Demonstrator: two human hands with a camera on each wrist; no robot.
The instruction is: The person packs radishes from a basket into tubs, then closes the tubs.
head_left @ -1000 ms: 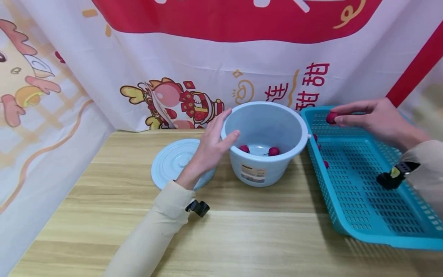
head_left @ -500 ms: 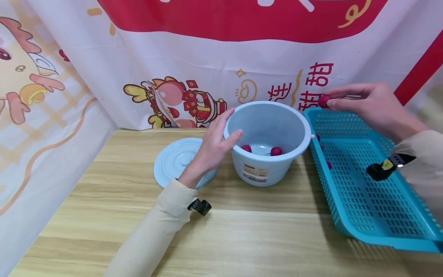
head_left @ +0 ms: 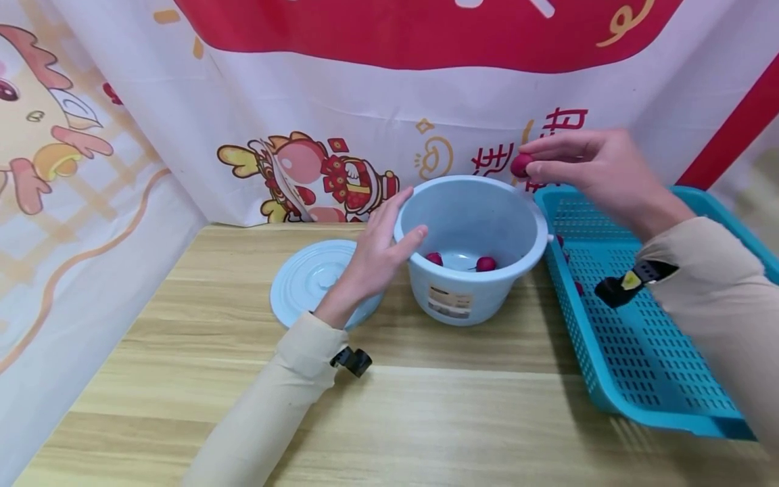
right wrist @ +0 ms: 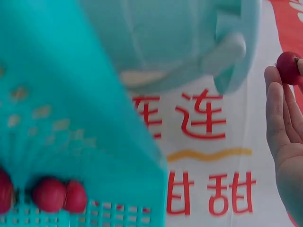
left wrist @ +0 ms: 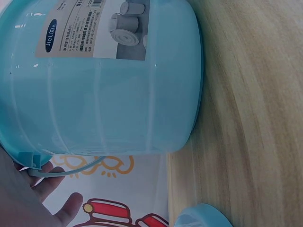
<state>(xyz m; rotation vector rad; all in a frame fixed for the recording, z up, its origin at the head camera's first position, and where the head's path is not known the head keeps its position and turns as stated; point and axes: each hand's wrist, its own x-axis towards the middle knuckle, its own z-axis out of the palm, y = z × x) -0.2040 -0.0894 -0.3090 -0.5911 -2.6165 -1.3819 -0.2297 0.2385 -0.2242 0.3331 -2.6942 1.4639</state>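
A wood-grain tabletop [head_left: 462,423] spreads below the left grip [head_left: 385,247], a round pale-blue lid [head_left: 304,284] lying on it just left of that grip. Behind the right grip [head_left: 593,162], a white cloth [head_left: 341,88] bears red characters [head_left: 494,160]; a cartoon figure [head_left: 298,166] shows beyond the lid.

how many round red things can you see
6 round red things: one in the right hand, two in the bucket, three in the basket; others may be hidden.
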